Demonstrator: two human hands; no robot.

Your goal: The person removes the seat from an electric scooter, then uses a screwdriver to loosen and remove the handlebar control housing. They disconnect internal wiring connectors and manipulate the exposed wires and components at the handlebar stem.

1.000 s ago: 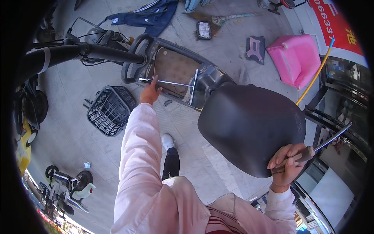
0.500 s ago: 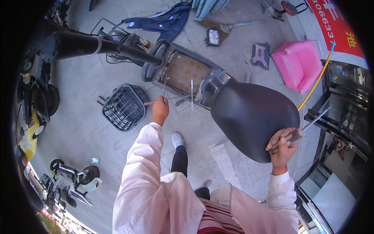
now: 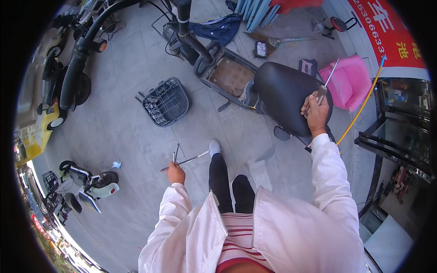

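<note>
Pavement lay below; left hand (image 3: 175, 173) gripped thin rods (image 3: 182, 160), right hand (image 3: 316, 111) clutched a tool (image 3: 326, 85) on the seat (image 3: 287, 98); rods risked slipping loose.

The thin rods (image 3: 182, 160) in the left hand (image 3: 175, 173) are bare metal, bright and smooth, catching the sun. The tool (image 3: 326, 86) gripped by the right hand (image 3: 316, 112) has a slim, shiny metal shaft too. Beneath that hand, the scooter seat (image 3: 282, 98) looks like black vinyl, smooth with a dull sheen. The basket (image 3: 166, 101) on the ground is dark wire mesh, matt. The floor (image 3: 123, 136) is grey concrete slabs, rough and dusty. The jacket sleeves (image 3: 331, 182) are pale pink cloth, soft and matt. The pink bin (image 3: 350, 82) is glossy plastic.
</note>
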